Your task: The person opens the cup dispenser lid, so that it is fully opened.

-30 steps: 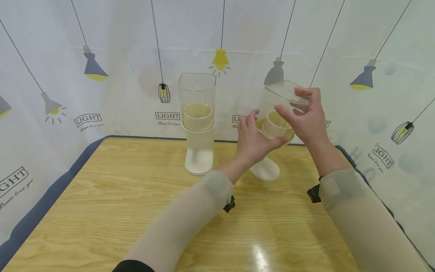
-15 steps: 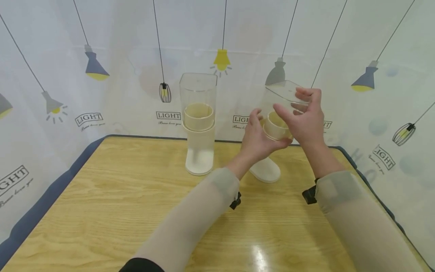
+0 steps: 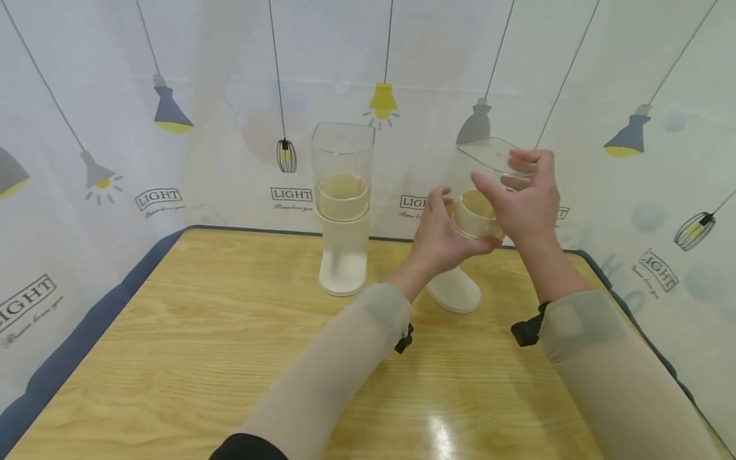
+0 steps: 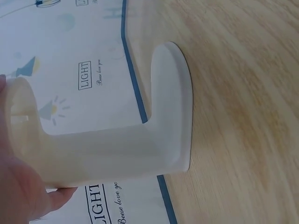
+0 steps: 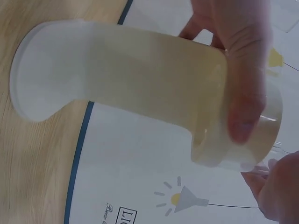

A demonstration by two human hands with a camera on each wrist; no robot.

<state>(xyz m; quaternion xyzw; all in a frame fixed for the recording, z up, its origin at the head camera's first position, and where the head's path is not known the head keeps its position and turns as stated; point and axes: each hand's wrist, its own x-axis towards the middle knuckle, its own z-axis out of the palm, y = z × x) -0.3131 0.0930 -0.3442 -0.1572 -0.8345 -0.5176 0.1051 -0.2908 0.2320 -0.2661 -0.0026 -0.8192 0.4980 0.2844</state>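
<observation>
A cream stand (image 4: pixel 103 149) with an L-shaped foot (image 3: pixel 457 292) rests on the table at right in the head view. At its top is a round collar (image 5: pixel 210 144), and a clear plastic container (image 3: pixel 485 152) sits over that. My left hand (image 3: pixel 441 235) grips the collar, its thumb across the near side. My right hand (image 3: pixel 529 198) holds the clear container's right side, higher up, thumb in front and fingers behind. To the left stands a matching dispenser, its cream stand (image 3: pixel 344 255) topped by a clear container (image 3: pixel 344 144).
The wooden table (image 3: pixel 241 345) ends in a dark blue edge at the back. Close behind it hangs a pale curtain (image 3: pixel 224 128) printed with lamps. Black straps (image 3: pixel 526 332) sit on both wrists.
My left hand has slid slightly right round the collar. The right hand keeps its hold on the clear container. The head view has shifted a little, and the left dispenser stays put.
</observation>
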